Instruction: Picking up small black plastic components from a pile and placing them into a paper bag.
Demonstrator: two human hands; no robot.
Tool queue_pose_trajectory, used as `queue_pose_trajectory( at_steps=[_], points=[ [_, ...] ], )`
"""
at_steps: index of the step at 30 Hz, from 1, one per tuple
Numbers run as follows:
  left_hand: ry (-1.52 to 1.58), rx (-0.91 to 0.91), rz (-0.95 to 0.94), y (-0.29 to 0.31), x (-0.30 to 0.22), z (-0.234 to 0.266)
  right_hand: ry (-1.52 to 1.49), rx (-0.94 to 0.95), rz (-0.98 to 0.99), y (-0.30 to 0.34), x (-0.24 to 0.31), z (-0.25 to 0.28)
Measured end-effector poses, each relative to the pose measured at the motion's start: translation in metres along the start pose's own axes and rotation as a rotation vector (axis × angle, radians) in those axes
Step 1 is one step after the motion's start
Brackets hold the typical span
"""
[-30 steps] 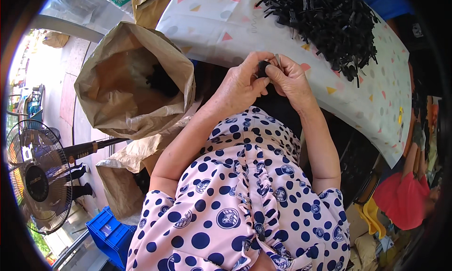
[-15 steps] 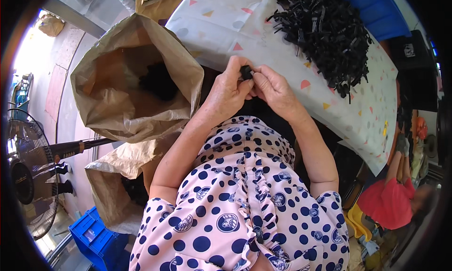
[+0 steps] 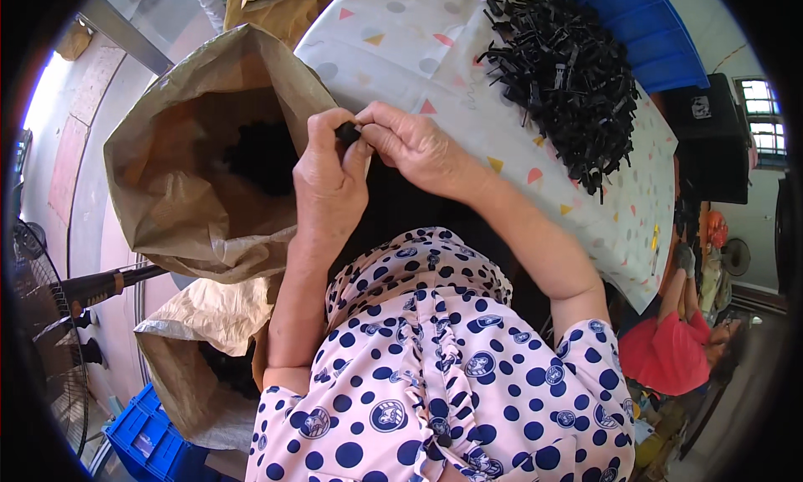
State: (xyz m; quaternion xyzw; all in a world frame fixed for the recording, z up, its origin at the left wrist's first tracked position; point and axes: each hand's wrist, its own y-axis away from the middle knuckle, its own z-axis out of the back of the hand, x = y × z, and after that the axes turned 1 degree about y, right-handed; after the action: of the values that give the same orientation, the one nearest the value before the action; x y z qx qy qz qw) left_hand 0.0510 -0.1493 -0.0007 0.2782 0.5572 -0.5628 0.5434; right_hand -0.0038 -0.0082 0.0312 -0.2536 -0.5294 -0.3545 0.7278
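Observation:
My left hand (image 3: 330,164) is closed around a small black piece (image 3: 347,133), pinched between thumb and forefinger. From the right, my right hand (image 3: 414,147) meets it, its thumb and fingertips pressed together at the piece's edge; what they grip is too small to make out. Both hands are raised by the rim of an open brown woven sack (image 3: 180,218), which has a dark heap of black pieces (image 3: 263,158) inside. Beyond my right hand, a pile of small black plastic parts (image 3: 565,80) lies on the patterned tablecloth (image 3: 393,55).
A second brown sack (image 3: 180,377) with dark contents stands nearer on the left. Beside it are a blue crate (image 3: 150,436) and a black fan (image 3: 54,315). A blue bin (image 3: 640,30) borders the pile. At the right, another person in red (image 3: 669,352) is visible.
Both hands have moved left with the black piece, closer to the large sack's rim. My head view has also shifted and turned slightly.

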Motion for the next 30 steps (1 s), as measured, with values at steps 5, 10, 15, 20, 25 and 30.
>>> queue_pose_trajectory(
  at_steps=[5,10,15,20,25,30],
  points=[
    [-0.434,0.001,0.035,-0.004,-0.01,0.034,0.754,0.015,-0.125,-0.045,-0.02,0.132],
    [-0.721,0.047,-0.171,-0.014,0.011,0.043,1.498,0.129,-0.433,-0.057,-0.043,0.214],
    [-0.46,-0.01,-0.239,-0.019,-0.013,0.026,1.463,0.196,-0.43,-0.05,-0.046,0.221],
    [0.164,0.214,0.077,-0.02,-0.041,-0.007,1.166,-0.084,0.051,-0.014,-0.019,0.182],
    [0.657,0.605,0.425,-0.034,-0.029,-0.044,1.007,-0.157,0.5,0.05,0.003,0.125],
    [1.161,0.983,0.618,-0.013,-0.013,-0.067,1.042,-0.032,0.601,0.095,0.011,0.106]
  ],
)
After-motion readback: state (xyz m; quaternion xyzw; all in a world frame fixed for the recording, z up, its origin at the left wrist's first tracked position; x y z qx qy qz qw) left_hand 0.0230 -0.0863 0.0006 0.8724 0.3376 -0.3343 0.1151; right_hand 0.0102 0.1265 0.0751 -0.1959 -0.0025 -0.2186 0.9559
